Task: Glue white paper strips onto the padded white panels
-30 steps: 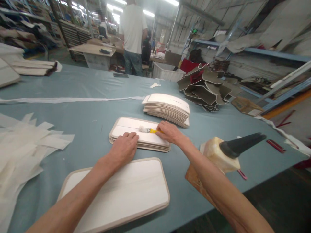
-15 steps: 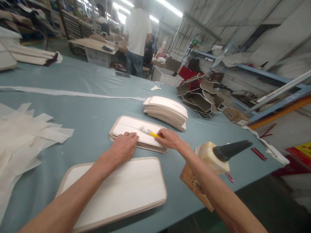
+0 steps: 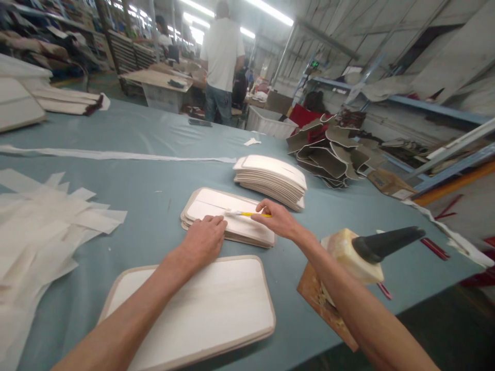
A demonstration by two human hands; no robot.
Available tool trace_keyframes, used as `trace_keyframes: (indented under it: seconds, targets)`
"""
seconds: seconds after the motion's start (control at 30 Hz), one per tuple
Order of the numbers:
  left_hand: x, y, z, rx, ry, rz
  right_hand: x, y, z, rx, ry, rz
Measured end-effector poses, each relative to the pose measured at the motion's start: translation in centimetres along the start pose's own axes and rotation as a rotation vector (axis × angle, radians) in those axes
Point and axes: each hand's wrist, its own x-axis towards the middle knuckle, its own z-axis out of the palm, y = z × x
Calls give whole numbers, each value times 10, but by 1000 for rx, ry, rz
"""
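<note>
A small paintbrush (image 3: 247, 214) with a yellow handle and pale bristles is pinched in my right hand (image 3: 277, 219). Its tip rests on or just above the top white panel (image 3: 216, 203) of a low stack with beige borders. My left hand (image 3: 205, 234) lies with fingers extended on the near edge of that stack. Closer to me, partly under my left forearm, lies a larger white panel (image 3: 216, 304) with a beige rim. Behind the low stack stands a taller pile of curved panels (image 3: 270, 178).
A cream container with a black spout (image 3: 356, 252) stands on a stained brown board (image 3: 328, 314) by my right forearm. Pale strips (image 3: 46, 221) lie heaped on the left. Dark curved pieces (image 3: 328, 149) are piled at the back right. A person (image 3: 222, 62) stands beyond the table.
My right hand has turned the paintbrush so its handle lies flatter, with some fingers lifted. My left hand keeps its place on the stack. The whole view has shifted slightly.
</note>
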Motion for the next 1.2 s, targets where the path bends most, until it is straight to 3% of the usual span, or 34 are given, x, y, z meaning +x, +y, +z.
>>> trace_keyframes:
  seconds: [0.2,0.33,0.57,0.97,1.2]
  targets:
    - [-2,2,-1,-7,-12,-2,7,-13,3,219,106,20]
    - [-2,4,-1,-16,-1,-10,18,-38,10,286,170,-14]
    - [-3,6,-2,-22,20,-12,45,-80,33,275,163,-59]
    - [-3,7,-4,-15,-1,-21,54,-83,46,44,130,-48]
    - [0,4,0,-30,1,0,45,-72,22,-118,95,-16]
